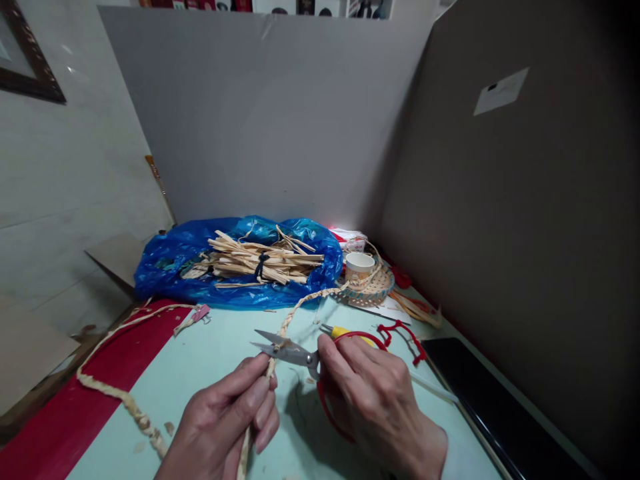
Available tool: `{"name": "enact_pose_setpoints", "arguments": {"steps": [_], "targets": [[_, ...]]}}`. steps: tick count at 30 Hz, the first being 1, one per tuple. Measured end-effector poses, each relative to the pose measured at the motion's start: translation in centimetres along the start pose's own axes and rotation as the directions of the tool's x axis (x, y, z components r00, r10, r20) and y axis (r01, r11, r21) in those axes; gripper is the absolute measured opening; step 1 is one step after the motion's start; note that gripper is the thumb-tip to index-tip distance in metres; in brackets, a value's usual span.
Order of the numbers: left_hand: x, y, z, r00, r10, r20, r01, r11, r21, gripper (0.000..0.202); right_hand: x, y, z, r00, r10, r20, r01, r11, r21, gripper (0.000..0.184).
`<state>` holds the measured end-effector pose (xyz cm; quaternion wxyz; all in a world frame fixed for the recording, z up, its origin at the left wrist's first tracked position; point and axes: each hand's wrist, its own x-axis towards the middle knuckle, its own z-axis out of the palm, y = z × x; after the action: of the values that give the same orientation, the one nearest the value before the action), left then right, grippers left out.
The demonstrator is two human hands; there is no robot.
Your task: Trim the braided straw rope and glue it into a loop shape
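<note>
My left hand (240, 407) pinches a pale braided straw cord (295, 313) between thumb and fingertips, at the lower middle of the view. From there the cord runs up toward a woven basket (370, 290), and another length hangs below the fingers. In my right hand (375, 393) are scissors (290, 353) with red handles. Their parted blades lie across the cord just above my left fingertips. A further stretch of braided cord (120, 393) curves along the left side of the table, with a pink binder clip (200, 313) at its far end.
A tied bundle of dry straw (265, 260) lies on a blue plastic bag (170, 267) at the back. A paper cup (360, 265) stands in the basket. Right of my hand are a red twisted cord (407, 340) and a black flat device (500, 400). Grey panels (280, 120) enclose the table.
</note>
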<state>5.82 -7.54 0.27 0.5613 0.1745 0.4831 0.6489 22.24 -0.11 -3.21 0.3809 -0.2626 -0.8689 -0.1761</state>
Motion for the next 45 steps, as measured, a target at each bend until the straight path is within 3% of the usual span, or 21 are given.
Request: {"name": "enact_pose_setpoints", "arguments": {"steps": [7, 11, 13, 15, 17, 20, 23, 25, 27, 30, 34, 37, 45], "targets": [[0.0, 0.1, 0.0, 1.000, 0.016, -0.027, -0.016, 1.000, 0.012, 0.026, 0.0, 0.1, 0.1, 1.000, -0.018, 0.014, 0.019, 0.998, -0.066, 0.025], [0.4, 0.1, -0.3, 1.000, -0.005, 0.030, 0.004, 0.999, 0.043, 0.020, 0.1, 0.0, 0.0, 0.999, -0.033, 0.040, 0.033, 0.999, 0.002, 0.022], [0.6, 0.1, -0.6, 0.999, -0.010, 0.041, 0.009, 0.999, 0.040, 0.027, 0.1, 0.0, -0.1, 0.998, 0.030, 0.058, -0.038, 0.990, 0.138, 0.021], [0.8, 0.2, -0.7, 1.000, 0.007, 0.005, -0.007, 0.999, 0.035, 0.033, 0.3, 0.3, 0.0, 0.976, 0.210, 0.062, -0.219, 0.924, 0.314, 0.022], [0.9, 0.3, -0.8, 0.999, 0.032, -0.021, -0.031, 0.998, 0.057, 0.033, 0.6, 0.8, 0.0, 0.893, 0.443, 0.083, -0.428, 0.776, 0.464, 0.026], [1.0, 0.6, -0.9, 0.998, 0.068, -0.004, -0.066, 0.985, 0.156, 0.033, 1.4, 1.6, -0.1, 0.700, 0.668, 0.252, -0.642, 0.436, 0.630, 0.035], [1.1, 0.7, -1.0, 0.996, 0.086, 0.012, -0.085, 0.945, 0.315, 0.038, 2.1, 1.7, -0.2, 0.561, 0.673, 0.482, -0.675, 0.035, 0.737, 0.043], [1.1, 0.6, -1.0, 0.997, 0.073, 0.006, -0.069, 0.901, 0.428, 0.036, 2.3, 1.6, -0.2, 0.526, 0.636, 0.564, -0.627, -0.157, 0.763, 0.043], [1.1, 0.4, -0.9, 0.998, 0.054, 0.018, -0.056, 0.865, 0.499, 0.032, 2.4, 1.4, -0.3, 0.525, 0.612, 0.592, -0.567, -0.267, 0.779, 0.042], [1.1, 0.1, -0.8, 0.995, 0.001, 0.096, -0.050, 0.864, 0.502, 0.028, 2.4, 1.3, -0.7, 0.559, 0.575, 0.598, -0.488, -0.356, 0.797, 0.041], [0.8, -0.2, -0.6, 0.984, -0.129, 0.121, 0.063, 0.895, 0.442, 0.027, 2.5, 1.4, -1.3, 0.603, 0.553, 0.575, -0.446, -0.364, 0.818, 0.039], [0.6, -0.1, -0.7, 0.976, -0.164, 0.146, 0.079, 0.883, 0.462, 0.025, 2.6, 1.3, -1.6, 0.610, 0.551, 0.569, -0.465, -0.332, 0.821, 0.037], [0.1, 0.0, -1.5, 0.961, 0.026, 0.276, -0.204, 0.740, 0.641, 0.034, 2.5, 1.1, -1.6, 0.627, 0.532, 0.568, -0.465, -0.329, 0.822, 0.034]]}}
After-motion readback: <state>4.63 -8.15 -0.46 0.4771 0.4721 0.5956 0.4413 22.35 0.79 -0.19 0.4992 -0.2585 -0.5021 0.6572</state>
